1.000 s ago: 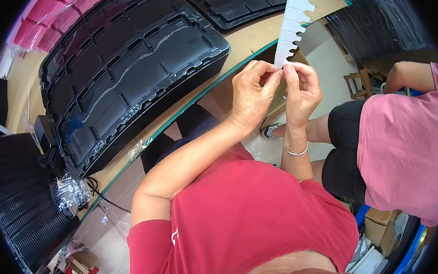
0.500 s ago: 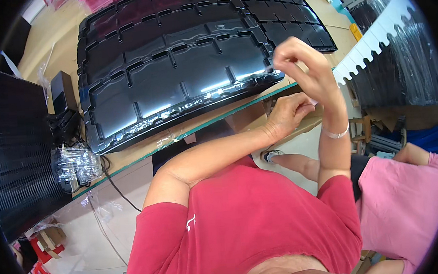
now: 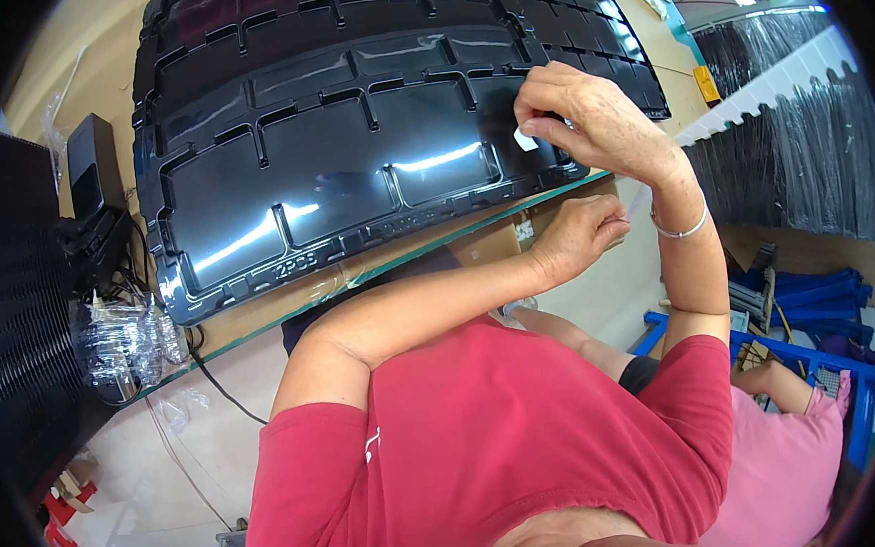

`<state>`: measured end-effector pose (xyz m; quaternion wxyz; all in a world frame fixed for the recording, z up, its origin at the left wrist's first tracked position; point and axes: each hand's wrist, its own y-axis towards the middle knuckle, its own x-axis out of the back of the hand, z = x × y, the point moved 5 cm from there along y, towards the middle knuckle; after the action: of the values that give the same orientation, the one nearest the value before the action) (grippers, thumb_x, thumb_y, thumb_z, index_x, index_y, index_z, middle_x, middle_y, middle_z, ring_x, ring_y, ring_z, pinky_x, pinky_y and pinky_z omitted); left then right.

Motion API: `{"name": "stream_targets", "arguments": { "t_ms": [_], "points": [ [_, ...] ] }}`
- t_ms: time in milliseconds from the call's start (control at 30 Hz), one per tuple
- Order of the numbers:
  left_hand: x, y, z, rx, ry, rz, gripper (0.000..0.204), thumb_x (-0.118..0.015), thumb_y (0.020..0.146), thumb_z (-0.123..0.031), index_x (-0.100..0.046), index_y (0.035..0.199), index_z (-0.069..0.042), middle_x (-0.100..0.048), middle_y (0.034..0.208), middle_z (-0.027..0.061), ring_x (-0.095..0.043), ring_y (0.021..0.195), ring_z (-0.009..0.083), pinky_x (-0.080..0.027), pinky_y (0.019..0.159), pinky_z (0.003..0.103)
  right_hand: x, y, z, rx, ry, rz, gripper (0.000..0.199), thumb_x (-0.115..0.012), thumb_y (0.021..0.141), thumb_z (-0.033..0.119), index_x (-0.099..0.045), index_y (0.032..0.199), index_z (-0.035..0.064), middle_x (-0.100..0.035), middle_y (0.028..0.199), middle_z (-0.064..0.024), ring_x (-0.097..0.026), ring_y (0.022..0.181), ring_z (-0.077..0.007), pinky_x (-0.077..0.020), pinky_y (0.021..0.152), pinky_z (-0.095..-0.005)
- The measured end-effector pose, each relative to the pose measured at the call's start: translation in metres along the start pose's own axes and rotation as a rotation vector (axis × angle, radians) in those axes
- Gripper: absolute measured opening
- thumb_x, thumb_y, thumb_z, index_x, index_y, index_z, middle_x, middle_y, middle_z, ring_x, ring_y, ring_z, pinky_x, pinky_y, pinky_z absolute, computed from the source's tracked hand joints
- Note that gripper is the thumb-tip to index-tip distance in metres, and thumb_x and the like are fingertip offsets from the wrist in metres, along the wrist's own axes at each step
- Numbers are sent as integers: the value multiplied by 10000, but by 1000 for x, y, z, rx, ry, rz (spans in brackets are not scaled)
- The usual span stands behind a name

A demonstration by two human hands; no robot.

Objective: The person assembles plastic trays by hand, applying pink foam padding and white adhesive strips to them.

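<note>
A glossy black plastic tray (image 3: 350, 158) with moulded compartments lies on the table. Over its right end, my right hand (image 3: 598, 118) pinches a small white sticker-like piece (image 3: 526, 140) between thumb and fingertips. The white piece is very close to the tray surface; whether it touches I cannot tell. My left hand (image 3: 581, 240) is closed in a pinch just off the table's front edge, below the right hand. What its fingers hold, if anything, is too small to make out.
More black trays (image 3: 579, 39) lie at the back right. At the left are a black box-shaped device (image 3: 96, 169), a clear-wrapped bundle (image 3: 121, 343) and cables. A white toothed strip (image 3: 777, 92) juts in at right. Someone in a pink shirt (image 3: 780, 463) is close at my right.
My right hand has come down and left over the tray, and the white piece now shows. The left hand stays almost in place. The view has shifted slightly.
</note>
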<state>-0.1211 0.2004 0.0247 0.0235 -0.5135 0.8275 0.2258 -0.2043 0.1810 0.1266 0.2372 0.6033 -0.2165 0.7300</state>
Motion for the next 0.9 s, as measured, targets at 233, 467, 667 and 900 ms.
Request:
{"name": "stream_targets", "arguments": {
  "t_ms": [233,467,667,900],
  "points": [
    [-1,-2,7,-14,-54,11,157,-641,850,-112,-562,854,24,-608,809,197,-600,778,383,-463,685,428,0,-8,-8,-70,105,-40,89,-656,818,73,-581,830,26,-560,801,-82,-541,769,-255,-460,682,-343],
    [-5,-10,-3,-60,30,28,147,-646,864,-140,-581,877,-8,-601,760,163,-595,707,320,-466,657,394,15,-18,-3,-191,306,-174,61,-617,856,58,-575,883,22,-550,816,-57,-553,779,-174,-471,685,-293],
    [3,-1,2,103,-133,5,108,-644,846,-100,-613,831,3,-606,722,128,-584,652,218,-465,633,362,39,-37,32,-181,861,-558,62,-596,878,21,-570,931,3,-573,899,-68,-561,801,-122,-464,710,-237],
    [16,-3,-3,239,-140,23,201,-664,886,-135,-641,1009,23,-672,833,27,-622,722,65,-520,664,218,23,-191,31,-333,914,-1328,40,-527,922,59,-537,903,24,-560,869,-106,-573,729,-181,-474,628,-286]
  ]
}}
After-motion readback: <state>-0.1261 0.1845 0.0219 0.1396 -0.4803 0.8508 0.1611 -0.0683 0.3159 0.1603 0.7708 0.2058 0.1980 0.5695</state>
